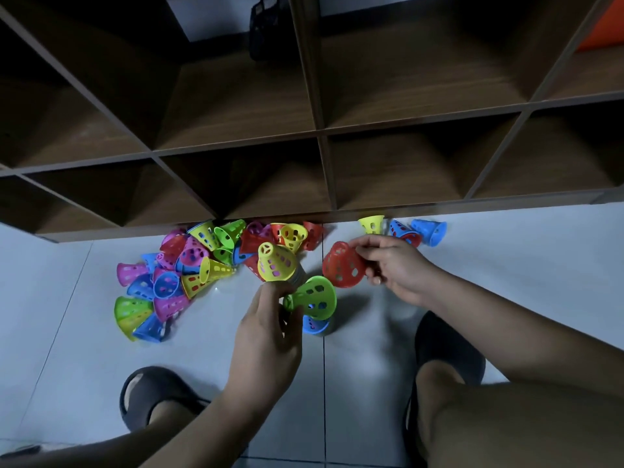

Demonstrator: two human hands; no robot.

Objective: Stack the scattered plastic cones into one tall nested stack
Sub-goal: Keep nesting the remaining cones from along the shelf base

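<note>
Pale floor tiles (506, 265) fill the lower half of what we see, and a brown cubby shelf (317, 130) stands along their far edge. One upper compartment holds a dark mesh object (265, 27) (we cannot tell what it is). Dark slippers (152, 396) sit toward the floor's near edge. Against the shelf's foot lies a pile of loose cones (189, 265) in pink, blue, green, yellow and red, with a few more cones (405, 231) further right along that edge. The left hand (266, 332) grips a nested stack (277, 265) topped by a yellow cone, in front of the pile. The right hand (395, 268) pinches a red cone (342, 265) just beside the stack. We see a green cone (315, 297) and a blue cone (315, 325) by the left fingers.
</note>
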